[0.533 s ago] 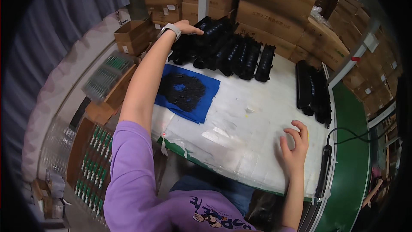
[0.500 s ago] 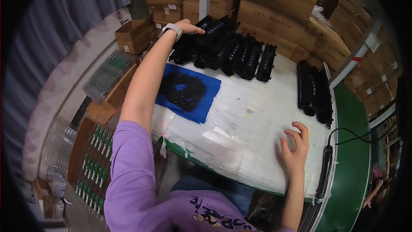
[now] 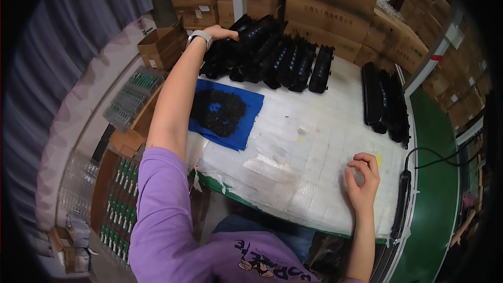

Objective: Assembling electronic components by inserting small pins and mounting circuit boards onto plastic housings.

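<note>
Black plastic housings (image 3: 272, 52), long, ribbed and leaning in a tight row along the tabletop's (image 3: 314, 167) far edge, meet the outstretched left hand (image 3: 220, 33), fingers curled over one, while the right hand (image 3: 361, 181) rests near the front edge, fingers loosely bent.

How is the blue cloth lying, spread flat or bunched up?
Spread flat: the blue cloth lies open on the white table, with a pile of small black parts on it.

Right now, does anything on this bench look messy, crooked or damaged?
Mostly tidy. The blue cloth lies askew with loose black bits heaped on it. The table covering looks patched and wrinkled near the front edge. The left hand reaches the black trays; the right hand rests on the table.
</note>
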A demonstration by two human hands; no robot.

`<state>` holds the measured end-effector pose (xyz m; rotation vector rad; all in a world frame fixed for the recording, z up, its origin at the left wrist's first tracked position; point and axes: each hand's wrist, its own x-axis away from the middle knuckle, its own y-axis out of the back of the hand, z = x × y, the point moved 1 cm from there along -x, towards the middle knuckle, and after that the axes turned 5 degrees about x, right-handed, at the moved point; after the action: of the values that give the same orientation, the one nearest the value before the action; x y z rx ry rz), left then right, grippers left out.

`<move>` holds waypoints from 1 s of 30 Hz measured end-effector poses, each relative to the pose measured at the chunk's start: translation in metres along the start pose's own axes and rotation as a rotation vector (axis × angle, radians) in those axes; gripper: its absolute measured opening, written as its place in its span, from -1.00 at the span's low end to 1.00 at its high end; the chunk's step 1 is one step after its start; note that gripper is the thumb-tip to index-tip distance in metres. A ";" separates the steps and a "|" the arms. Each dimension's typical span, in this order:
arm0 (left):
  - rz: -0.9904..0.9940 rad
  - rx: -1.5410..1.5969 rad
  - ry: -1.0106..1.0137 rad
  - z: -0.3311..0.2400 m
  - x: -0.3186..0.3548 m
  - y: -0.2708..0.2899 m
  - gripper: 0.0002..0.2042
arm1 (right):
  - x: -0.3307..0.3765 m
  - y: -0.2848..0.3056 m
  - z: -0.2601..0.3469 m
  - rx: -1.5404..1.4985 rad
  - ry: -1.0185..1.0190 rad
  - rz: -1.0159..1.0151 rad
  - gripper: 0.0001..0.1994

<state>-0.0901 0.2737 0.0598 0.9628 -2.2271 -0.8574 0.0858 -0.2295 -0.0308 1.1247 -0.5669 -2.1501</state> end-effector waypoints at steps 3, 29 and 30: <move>-0.008 -0.066 0.010 0.001 -0.007 -0.002 -0.39 | 0.000 0.000 0.001 0.006 -0.003 -0.004 -0.85; 0.166 1.018 -0.268 -0.022 0.077 -0.045 -0.41 | 0.006 -0.005 -0.017 -0.075 0.092 0.006 -0.93; 0.208 0.800 -0.476 0.029 0.026 -0.002 -0.52 | 0.003 -0.008 -0.011 -0.091 0.096 -0.020 -0.94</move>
<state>-0.1247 0.2624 0.0462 0.8767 -3.1155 -0.0603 0.0913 -0.2265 -0.0437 1.1806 -0.4117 -2.1041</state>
